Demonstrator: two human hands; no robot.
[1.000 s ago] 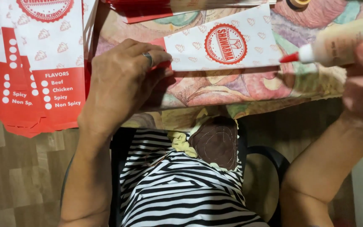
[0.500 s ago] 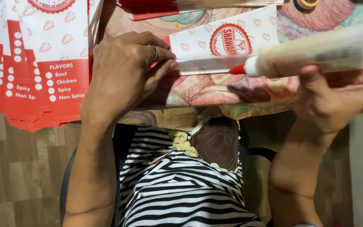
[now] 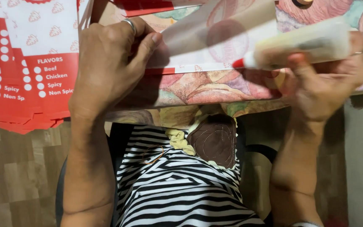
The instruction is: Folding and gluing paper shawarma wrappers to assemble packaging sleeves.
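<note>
Right hand around glue bottle, lengthwise horizontal, red tip leftward

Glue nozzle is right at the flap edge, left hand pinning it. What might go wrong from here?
1. The red nozzle tip of the glue bottle sits at the edge of the paper flap; glue may well run onto the patterned tablecloth.
2. The left hand pins only one end, so the flap may shift.
3. The right hand may squeeze out too much.
</note>
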